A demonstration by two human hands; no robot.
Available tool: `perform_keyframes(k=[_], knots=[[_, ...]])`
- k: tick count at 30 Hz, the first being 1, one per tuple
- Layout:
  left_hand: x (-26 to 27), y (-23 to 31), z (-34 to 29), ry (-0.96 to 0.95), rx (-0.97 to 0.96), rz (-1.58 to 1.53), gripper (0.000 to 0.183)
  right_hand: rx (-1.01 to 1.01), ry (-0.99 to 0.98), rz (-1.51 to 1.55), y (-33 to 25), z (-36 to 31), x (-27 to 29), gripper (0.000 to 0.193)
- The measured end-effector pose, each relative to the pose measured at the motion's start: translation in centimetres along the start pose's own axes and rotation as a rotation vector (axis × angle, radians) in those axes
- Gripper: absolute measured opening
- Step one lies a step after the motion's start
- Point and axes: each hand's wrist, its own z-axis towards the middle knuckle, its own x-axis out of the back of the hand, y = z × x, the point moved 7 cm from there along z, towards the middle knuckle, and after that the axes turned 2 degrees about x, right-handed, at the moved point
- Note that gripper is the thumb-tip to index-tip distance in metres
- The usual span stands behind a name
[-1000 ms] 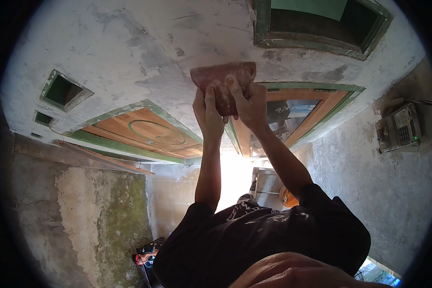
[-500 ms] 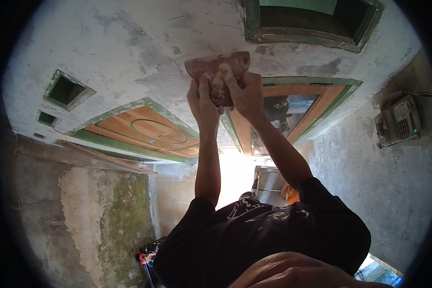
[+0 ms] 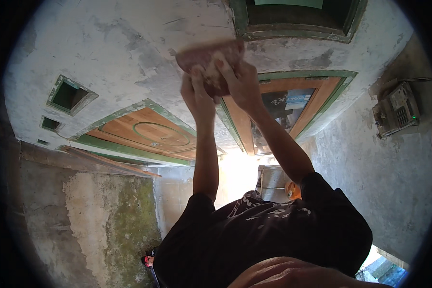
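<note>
Both arms reach up toward a patchy white-grey wall (image 3: 134, 53), where a reddish-brown, dusty sheet that looks like sandpaper (image 3: 199, 54) lies against the surface. Its upper edge is slightly smeared by motion. My left hand (image 3: 198, 101) grips the lower left part, fingers bent onto it. Gripping the lower right part is my right hand (image 3: 245, 89), with its fingers pressed on the sheet. Pale dust marks the middle of the sheet between the hands. The sheet's underside is hidden.
A green-framed opening (image 3: 293, 34) sits just above right of the hands. Below are wooden panels in green frames, one oval-patterned (image 3: 144, 127), one glazed (image 3: 283, 108). Small square openings (image 3: 71, 96) lie left. A keypad box (image 3: 399, 113) hangs right; an orange object (image 3: 293, 190) is below.
Both hands and the sandpaper have shifted up and slightly left relative to the wall's openings. The whole view has moved a little too. The grip looks the same.
</note>
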Motion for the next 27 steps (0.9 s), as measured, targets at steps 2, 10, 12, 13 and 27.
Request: perform_keyframes(k=[2,10,12,13,27], knots=[[-0.2,-2.1,-2.6,-0.050,0.083,-0.014,0.021,-0.030,-0.070,-0.035,1.7,-2.5,1.9,0.027],[-2.1,-9.1,-5.4,-0.168,0.151,0.113,0.020,-0.177,0.001,0.143,6.4,-5.3,6.8,0.021],[-2.1,-9.9,-5.0,-0.152,0.144,0.142,0.020,-0.275,-0.062,0.049,6.3,-5.0,6.9,0.023],[-1.9,-10.2,-4.9,-0.134,0.133,0.173,0.021,-0.277,-0.060,0.048,6.7,-5.1,6.9,0.023],[-3.2,-6.3,-3.4,-0.089,0.145,-0.072,0.021,-0.143,0.027,-0.107,3.3,-3.4,5.9,0.023]])
